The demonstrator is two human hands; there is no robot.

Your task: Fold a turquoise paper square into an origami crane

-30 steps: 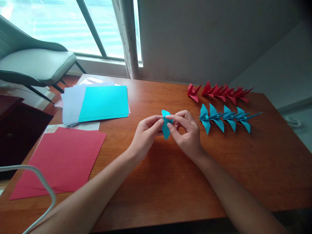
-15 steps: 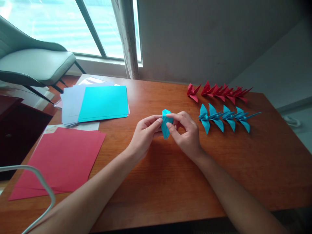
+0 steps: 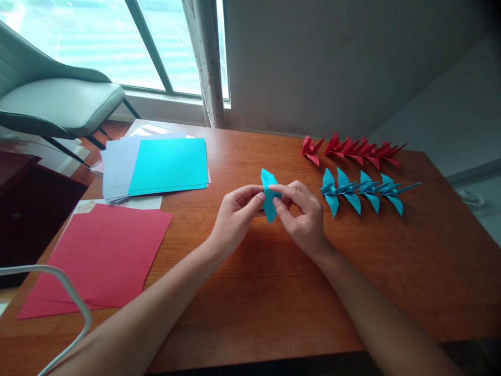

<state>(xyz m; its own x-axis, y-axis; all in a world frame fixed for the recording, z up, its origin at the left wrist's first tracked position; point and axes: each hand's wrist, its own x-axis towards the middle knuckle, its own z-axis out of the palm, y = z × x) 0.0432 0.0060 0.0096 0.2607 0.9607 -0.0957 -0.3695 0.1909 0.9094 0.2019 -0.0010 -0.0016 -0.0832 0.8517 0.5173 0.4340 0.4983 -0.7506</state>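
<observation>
A small folded piece of blue paper, narrow and pointed at both ends, is held upright just above the wooden table. My left hand pinches its left side with thumb and fingers. My right hand pinches its right side, fingers curled. A row of several finished blue paper cranes lies to the right of my right hand, with a row of red paper cranes behind it.
Flat sheets lie at the left: a turquoise stack over pale lilac sheets, and red sheets nearer me. A grey chair stands by the window. A white curved tube crosses the lower left corner.
The folded blue piece now stands a little taller between my fingers, its upper tip showing more. Both hands have shifted only slightly.
</observation>
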